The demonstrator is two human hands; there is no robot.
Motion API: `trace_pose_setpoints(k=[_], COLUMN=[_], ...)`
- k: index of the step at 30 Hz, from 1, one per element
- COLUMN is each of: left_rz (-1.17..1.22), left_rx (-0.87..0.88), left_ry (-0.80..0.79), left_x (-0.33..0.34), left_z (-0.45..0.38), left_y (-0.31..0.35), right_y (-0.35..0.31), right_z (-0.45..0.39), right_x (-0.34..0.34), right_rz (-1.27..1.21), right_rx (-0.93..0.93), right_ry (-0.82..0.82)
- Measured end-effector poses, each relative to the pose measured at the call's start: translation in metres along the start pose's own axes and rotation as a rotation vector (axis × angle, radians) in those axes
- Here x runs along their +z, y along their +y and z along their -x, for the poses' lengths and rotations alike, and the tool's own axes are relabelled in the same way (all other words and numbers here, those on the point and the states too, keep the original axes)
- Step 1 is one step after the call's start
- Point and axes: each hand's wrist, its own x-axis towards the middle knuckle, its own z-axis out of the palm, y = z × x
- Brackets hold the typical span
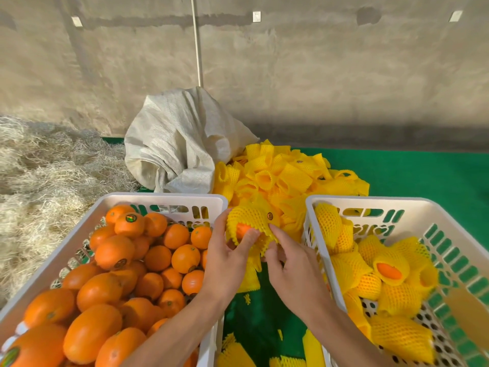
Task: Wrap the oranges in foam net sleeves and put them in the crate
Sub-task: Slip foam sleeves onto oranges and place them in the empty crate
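Between the two crates, the left hand [227,250] and right hand [288,263] both pinch the foam net sleeve [251,221] around one orange [243,229] (bare end facing left); the white crate [312,205] of wrapped fruit lies rightward, nearer the right hand

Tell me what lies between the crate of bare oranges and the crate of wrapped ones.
In the head view, both hands (left hand, right hand) hold an orange in a yellow sleeve there, above green matting strewn with loose sleeves.
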Motion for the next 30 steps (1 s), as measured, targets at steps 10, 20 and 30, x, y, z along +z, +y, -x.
trace_pose_setpoints(k=[10, 20, 30], left_rz=[-0.266, -1.045, -1.408], left_rx=[0.294, -0.185, -0.554], left_ry=[-0.324, 0.086, -0.136], left_x=[0.005, -0.066, -0.070], left_z=[0.010, -0.038, -0.037], left_y=[-0.001, -0.016, -0.047], right_y=[0.004, 0.042, 0.043], right_z=[-0.005, -0.026, -0.017], right_x=[-0.012, -0.038, -0.003], right_rz=[-0.085, 0.621, 0.648], right_rx=[0.067, -0.019, -0.277], right_ry=[0.136, 0.433, -0.212])
